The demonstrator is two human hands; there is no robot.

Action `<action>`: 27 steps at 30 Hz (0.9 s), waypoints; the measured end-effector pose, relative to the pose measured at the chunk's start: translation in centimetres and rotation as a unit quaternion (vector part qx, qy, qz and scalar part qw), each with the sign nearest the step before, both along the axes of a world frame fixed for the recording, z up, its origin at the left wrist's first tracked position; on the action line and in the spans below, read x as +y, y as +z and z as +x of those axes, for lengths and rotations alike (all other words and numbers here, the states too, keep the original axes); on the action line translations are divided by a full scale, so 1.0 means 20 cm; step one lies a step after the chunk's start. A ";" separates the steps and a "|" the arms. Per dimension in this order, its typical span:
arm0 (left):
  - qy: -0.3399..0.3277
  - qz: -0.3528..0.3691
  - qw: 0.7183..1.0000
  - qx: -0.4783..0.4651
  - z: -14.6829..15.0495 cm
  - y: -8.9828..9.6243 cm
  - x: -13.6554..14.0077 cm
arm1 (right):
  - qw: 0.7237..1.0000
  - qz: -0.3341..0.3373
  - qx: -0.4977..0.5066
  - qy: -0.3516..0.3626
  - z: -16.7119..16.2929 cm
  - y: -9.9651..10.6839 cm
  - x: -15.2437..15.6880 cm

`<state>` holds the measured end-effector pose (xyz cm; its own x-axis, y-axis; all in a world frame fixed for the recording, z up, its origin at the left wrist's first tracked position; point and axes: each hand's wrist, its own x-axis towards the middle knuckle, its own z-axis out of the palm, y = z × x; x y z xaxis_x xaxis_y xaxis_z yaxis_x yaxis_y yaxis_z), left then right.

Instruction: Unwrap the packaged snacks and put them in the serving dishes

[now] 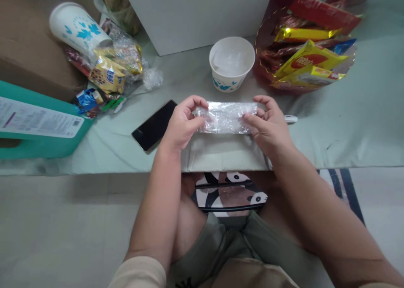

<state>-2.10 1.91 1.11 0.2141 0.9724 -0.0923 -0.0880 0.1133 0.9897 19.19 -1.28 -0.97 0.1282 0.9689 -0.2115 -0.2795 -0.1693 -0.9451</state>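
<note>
A clear, crinkled plastic wrapper (229, 119) is stretched flat between my two hands, above the front part of the table. My left hand (186, 122) pinches its left end between thumb and fingers. At the right end, my right hand (268, 122) grips it the same way. Just beyond the wrapper stands a white paper bowl (227, 83) with blue leaf prints, and something whitish and translucent lies inside it. A dark-screened phone (154, 126) rests on the cloth left of my left hand. Part of a small white object (291, 119) shows beside my right hand.
Packaged snacks fill a dark red basket (263, 73) at back right. Snack wrappers (109, 75) and a tipped paper cup (78, 27) lie at left, beside a cardboard box (28, 40) and a teal box (41, 147). A white panel (202, 14) stands behind the bowl.
</note>
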 end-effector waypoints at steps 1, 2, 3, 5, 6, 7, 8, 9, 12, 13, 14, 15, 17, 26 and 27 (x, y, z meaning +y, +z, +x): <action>-0.006 0.001 1.000 -0.003 0.00 0.00 0.00 | 1.000 -0.005 0.021 0.012 0.00 0.00 0.00; -0.013 0.004 1.000 -0.003 0.01 0.01 0.00 | 0.999 -0.013 0.038 0.030 0.00 0.01 0.00; -0.018 0.011 1.000 -0.001 0.01 0.01 -0.01 | 0.997 -0.024 0.051 0.053 0.00 0.02 -0.01; -0.028 0.034 0.999 0.008 0.01 0.01 -0.01 | 0.992 -0.053 0.068 0.092 -0.01 0.04 -0.02; -0.032 0.048 0.998 0.015 0.01 0.00 -0.01 | 0.990 -0.066 0.072 0.104 -0.01 0.04 -0.02; -0.035 0.062 0.997 0.025 0.01 -0.01 0.00 | 0.988 -0.076 0.074 0.110 -0.02 0.05 -0.03; -0.037 0.074 0.996 0.037 0.00 -0.03 0.00 | 0.988 -0.081 0.076 0.111 -0.02 0.05 -0.03; -0.036 0.086 0.994 0.051 0.00 -0.05 0.01 | 0.988 -0.082 0.078 0.110 -0.02 0.05 -0.03; 0.022 0.134 0.985 0.106 0.00 -0.10 0.03 | 0.992 -0.067 0.068 0.086 -0.03 0.02 -0.03; 0.067 0.157 0.978 0.122 0.01 -0.12 0.04 | 0.995 -0.054 0.052 0.066 -0.02 0.00 -0.02; 0.117 0.181 0.967 0.134 0.02 -0.13 0.05 | 0.998 -0.037 0.028 0.042 -0.02 -0.01 -0.02; 0.161 0.204 0.955 0.143 0.03 -0.13 0.05 | 1.000 -0.019 0.004 0.018 -0.02 -0.02 -0.02; 0.200 0.245 0.936 0.152 0.05 -0.13 0.04 | 0.999 0.016 -0.029 -0.005 -0.02 -0.03 -0.02; -0.053 0.194 0.974 0.107 0.18 -0.13 -0.12 | 0.991 0.077 0.029 0.102 -0.06 0.02 -0.06; -0.055 0.180 0.978 0.090 0.19 -0.13 -0.13 | 0.990 0.081 0.038 0.112 -0.06 0.02 -0.06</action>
<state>1.66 -0.62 -1.47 0.3306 0.9208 0.2068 0.0844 -0.2471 0.9653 17.91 -2.47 -0.50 -0.1039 0.9932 -0.0527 -0.3241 -0.0839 -0.9423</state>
